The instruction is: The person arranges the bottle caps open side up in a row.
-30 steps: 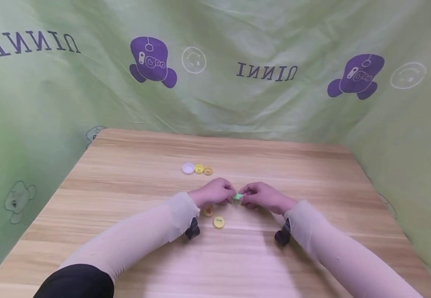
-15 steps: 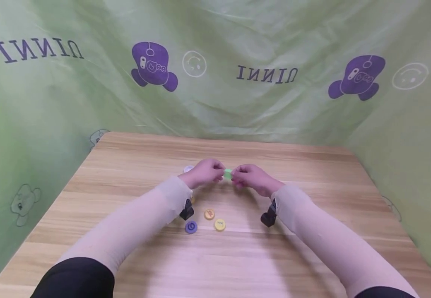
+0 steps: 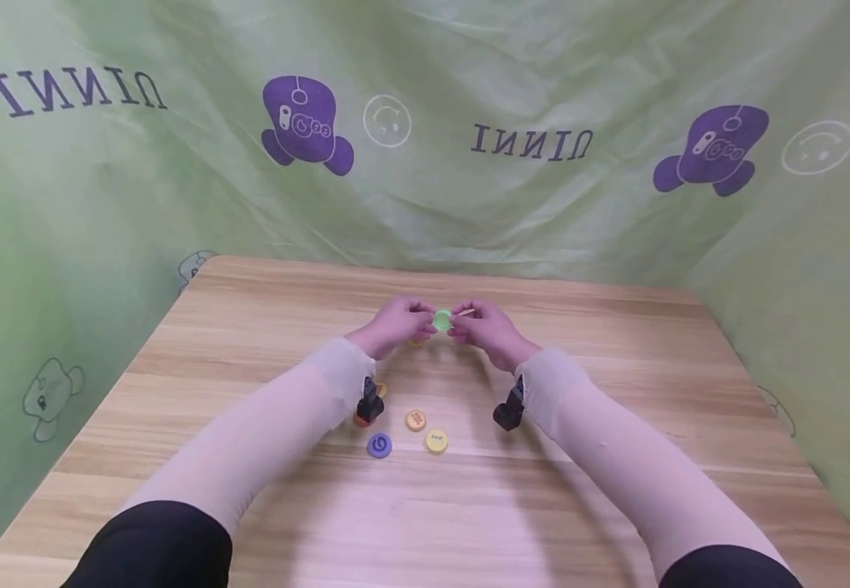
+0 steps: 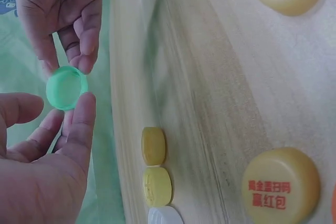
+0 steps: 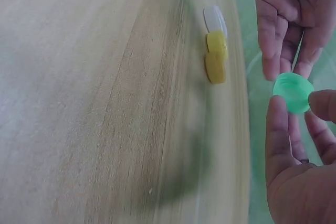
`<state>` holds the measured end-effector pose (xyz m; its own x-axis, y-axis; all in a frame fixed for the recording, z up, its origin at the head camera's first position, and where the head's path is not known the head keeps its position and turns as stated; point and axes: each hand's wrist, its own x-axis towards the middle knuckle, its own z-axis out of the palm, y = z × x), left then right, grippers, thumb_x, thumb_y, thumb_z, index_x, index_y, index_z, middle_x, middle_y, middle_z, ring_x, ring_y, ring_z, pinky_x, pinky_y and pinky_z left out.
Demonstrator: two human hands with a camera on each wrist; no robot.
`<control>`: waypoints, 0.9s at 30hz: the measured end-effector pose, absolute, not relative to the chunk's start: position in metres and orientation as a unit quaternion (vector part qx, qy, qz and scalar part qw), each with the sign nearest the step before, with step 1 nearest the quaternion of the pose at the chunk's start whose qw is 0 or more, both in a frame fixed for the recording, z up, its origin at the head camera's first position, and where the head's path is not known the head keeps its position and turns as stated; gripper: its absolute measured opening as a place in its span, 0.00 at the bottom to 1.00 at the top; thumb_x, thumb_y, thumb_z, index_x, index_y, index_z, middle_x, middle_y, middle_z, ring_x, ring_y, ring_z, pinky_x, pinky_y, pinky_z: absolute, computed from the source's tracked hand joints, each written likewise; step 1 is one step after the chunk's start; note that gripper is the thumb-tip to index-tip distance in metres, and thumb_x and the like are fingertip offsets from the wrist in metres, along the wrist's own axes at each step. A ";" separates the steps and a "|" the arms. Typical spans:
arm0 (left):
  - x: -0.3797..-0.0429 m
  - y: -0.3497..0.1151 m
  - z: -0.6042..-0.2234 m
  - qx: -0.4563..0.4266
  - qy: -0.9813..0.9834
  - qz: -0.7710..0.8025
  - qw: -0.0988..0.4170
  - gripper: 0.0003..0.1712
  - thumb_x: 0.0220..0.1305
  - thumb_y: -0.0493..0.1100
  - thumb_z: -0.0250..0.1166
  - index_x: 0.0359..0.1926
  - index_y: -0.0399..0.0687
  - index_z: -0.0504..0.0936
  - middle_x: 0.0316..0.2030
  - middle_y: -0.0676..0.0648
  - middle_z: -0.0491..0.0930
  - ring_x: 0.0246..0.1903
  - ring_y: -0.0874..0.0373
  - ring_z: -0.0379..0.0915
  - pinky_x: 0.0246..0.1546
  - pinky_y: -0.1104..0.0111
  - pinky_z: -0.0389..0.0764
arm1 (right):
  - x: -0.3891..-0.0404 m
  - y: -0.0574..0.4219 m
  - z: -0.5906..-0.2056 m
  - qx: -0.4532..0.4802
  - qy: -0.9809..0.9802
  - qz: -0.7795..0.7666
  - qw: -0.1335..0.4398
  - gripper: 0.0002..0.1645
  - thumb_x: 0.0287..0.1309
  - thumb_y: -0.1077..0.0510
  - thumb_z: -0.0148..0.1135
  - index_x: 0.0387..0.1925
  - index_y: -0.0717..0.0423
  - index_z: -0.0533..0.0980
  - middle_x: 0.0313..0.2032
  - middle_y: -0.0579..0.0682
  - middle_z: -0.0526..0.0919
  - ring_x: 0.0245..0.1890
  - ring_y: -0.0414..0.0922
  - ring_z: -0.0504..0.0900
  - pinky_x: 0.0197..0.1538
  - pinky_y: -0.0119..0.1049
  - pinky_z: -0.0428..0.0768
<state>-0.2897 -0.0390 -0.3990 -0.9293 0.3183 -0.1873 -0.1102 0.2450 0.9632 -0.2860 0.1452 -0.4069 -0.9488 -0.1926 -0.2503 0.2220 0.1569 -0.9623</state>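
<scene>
A green bottle cap (image 3: 442, 320) is up between my two hands, over the far part of the table, its hollow side showing in both wrist views. My left hand (image 3: 395, 324) holds one edge with the fingertips and thumb. From the opposite side, my right hand (image 3: 496, 331) pinches the cap between thumb and fingers. Below the hands lies a row of caps: an orange-yellow one (image 4: 154, 146), a yellow one (image 4: 157, 187) and a white one (image 5: 214, 20). In the head view the left hand hides most of this row.
Closer to me on the wooden table (image 3: 616, 392) lie an orange cap with red print (image 3: 416, 420), a pale yellow cap (image 3: 436, 442) and a blue cap (image 3: 379, 445). The left wrist camera (image 3: 370, 402) partly covers a red-orange cap (image 3: 362, 421). A green curtain (image 3: 425, 212) hangs behind.
Both hands have carried the green cap away from me and slightly left, up off the table. Its face has turned into view. The blue cap, earlier behind my left arm, now shows.
</scene>
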 end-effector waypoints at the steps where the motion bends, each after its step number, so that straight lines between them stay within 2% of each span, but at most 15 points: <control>1: -0.290 -0.039 -0.399 0.066 0.771 0.609 0.175 0.18 0.76 0.31 0.53 0.61 0.23 0.73 0.57 0.29 0.78 0.56 0.37 0.78 0.56 0.58 0.82 | -0.287 0.145 -0.407 0.014 0.740 -0.654 0.156 0.12 0.73 0.68 0.55 0.54 0.69 0.71 0.44 0.56 0.78 0.38 0.42 0.82 0.58 0.44 0.82; 7: -0.291 -0.036 -0.398 0.056 0.784 0.593 0.175 0.21 0.78 0.34 0.53 0.65 0.25 0.72 0.60 0.29 0.77 0.58 0.37 0.77 0.59 0.54 0.80 | -0.291 0.142 -0.410 0.042 0.727 -0.668 0.152 0.13 0.73 0.71 0.53 0.55 0.71 0.71 0.45 0.57 0.78 0.36 0.41 0.83 0.61 0.44 0.80; 10: -0.294 -0.035 -0.401 0.052 0.783 0.593 0.178 0.22 0.78 0.35 0.52 0.67 0.25 0.70 0.62 0.30 0.75 0.58 0.39 0.77 0.60 0.55 0.79 | -0.293 0.141 -0.413 0.047 0.733 -0.662 0.151 0.14 0.73 0.71 0.53 0.56 0.72 0.71 0.46 0.58 0.78 0.38 0.43 0.83 0.61 0.44 0.81; 12: -0.295 -0.035 -0.402 0.048 0.784 0.593 0.177 0.22 0.78 0.35 0.52 0.66 0.25 0.71 0.60 0.32 0.76 0.55 0.44 0.78 0.59 0.57 0.80 | -0.294 0.140 -0.417 0.046 0.742 -0.651 0.153 0.14 0.72 0.71 0.53 0.56 0.72 0.71 0.45 0.58 0.79 0.39 0.44 0.83 0.59 0.42 0.82; 15: -0.295 -0.036 -0.405 0.045 0.785 0.590 0.184 0.19 0.77 0.34 0.53 0.60 0.23 0.74 0.48 0.37 0.79 0.43 0.52 0.77 0.54 0.62 0.81 | -0.296 0.139 -0.423 0.041 0.759 -0.628 0.165 0.12 0.71 0.70 0.54 0.53 0.70 0.72 0.42 0.58 0.80 0.38 0.45 0.82 0.52 0.38 0.85; 17: -0.295 -0.037 -0.407 0.042 0.789 0.583 0.192 0.17 0.75 0.34 0.54 0.56 0.23 0.76 0.39 0.42 0.77 0.36 0.57 0.73 0.50 0.63 0.80 | -0.297 0.139 -0.428 0.040 0.765 -0.617 0.177 0.11 0.71 0.70 0.54 0.52 0.69 0.72 0.40 0.58 0.81 0.37 0.44 0.82 0.47 0.34 0.85; 20: -0.295 -0.036 -0.410 0.044 0.792 0.574 0.204 0.16 0.75 0.35 0.55 0.54 0.24 0.77 0.32 0.47 0.73 0.32 0.59 0.70 0.47 0.63 0.79 | -0.297 0.138 -0.432 0.045 0.767 -0.612 0.187 0.11 0.71 0.70 0.54 0.52 0.70 0.72 0.39 0.58 0.81 0.35 0.44 0.82 0.43 0.32 0.85; 22: -0.295 -0.036 -0.412 0.048 0.796 0.568 0.205 0.18 0.75 0.36 0.55 0.56 0.25 0.77 0.33 0.47 0.73 0.33 0.59 0.72 0.49 0.63 0.79 | -0.297 0.138 -0.434 0.051 0.765 -0.614 0.188 0.11 0.71 0.70 0.54 0.52 0.71 0.72 0.39 0.58 0.81 0.35 0.43 0.82 0.43 0.31 0.85; 27: -0.294 -0.034 -0.413 0.057 0.802 0.557 0.206 0.21 0.75 0.37 0.55 0.61 0.25 0.75 0.42 0.42 0.76 0.41 0.54 0.74 0.56 0.61 0.80 | -0.298 0.138 -0.437 0.056 0.766 -0.614 0.185 0.11 0.72 0.70 0.53 0.52 0.73 0.72 0.38 0.57 0.81 0.34 0.43 0.82 0.42 0.30 0.85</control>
